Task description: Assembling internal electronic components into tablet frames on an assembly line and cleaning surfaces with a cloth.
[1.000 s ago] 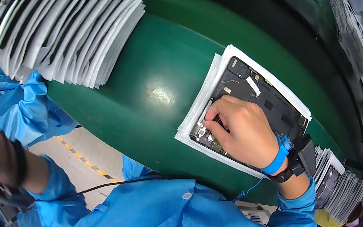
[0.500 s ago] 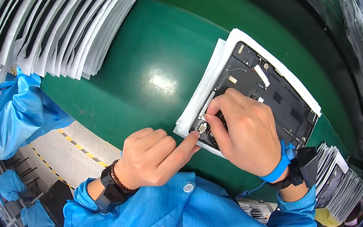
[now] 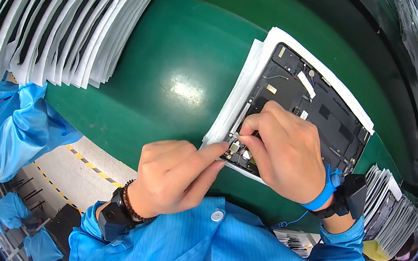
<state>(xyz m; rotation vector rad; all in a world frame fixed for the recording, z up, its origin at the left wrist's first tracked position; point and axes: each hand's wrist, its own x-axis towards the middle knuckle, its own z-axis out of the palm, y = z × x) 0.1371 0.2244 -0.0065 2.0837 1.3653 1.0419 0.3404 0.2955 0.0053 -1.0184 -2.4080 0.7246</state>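
Observation:
A black tablet housing (image 3: 329,112) with small boards, cables and white and gold stickers lies tilted on a stack of white foam sheets (image 3: 241,89) on the green table. My right hand (image 3: 289,150) is over its near left part, thumb and index finger pinched together at a tiny piece beside the edge; the fingertips hide what it is. My left hand (image 3: 176,174) is at the near left corner. Its index fingertip presses there next to a small silvery part (image 3: 234,147), the thumb lies against the rim, and the other fingers are curled in.
A tall row of white-wrapped sheets (image 3: 69,20) stands at the far left. More stacked housings (image 3: 387,209) are on the right. A blue coiled cord (image 3: 287,222) runs from my right wristband. Another person's blue sleeve (image 3: 11,129) is at the left table edge.
My left index fingertip has moved slightly up along the housing's left edge, and the left thumb has come up toward the corner. The right hand keeps its pinch, almost in place.

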